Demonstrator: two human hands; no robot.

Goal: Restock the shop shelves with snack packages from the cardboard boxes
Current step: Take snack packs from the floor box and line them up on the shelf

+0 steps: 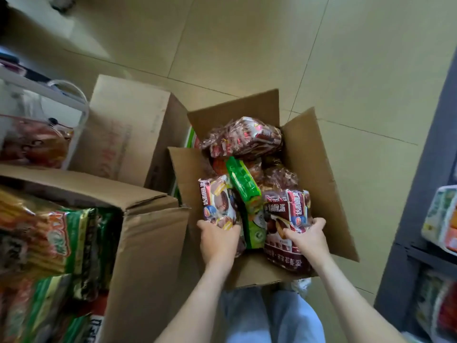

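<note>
Left grip (218, 241) clasping near end of left brown pack (217, 204); right grip (306, 240) clasping right brown pack (298, 209). Long axes running straight ahead of each grip, within cardboard box (321, 169).

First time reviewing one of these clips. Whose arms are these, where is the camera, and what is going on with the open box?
There is no robot: a person wears one camera on the head, looking down at their own arms. The left hand grips a maroon snack package, and the right hand grips a second maroon package. Both stand in an open cardboard box on the tiled floor, with a green package between them. Another box of snacks sits at the left; a shop shelf at the right.
</note>
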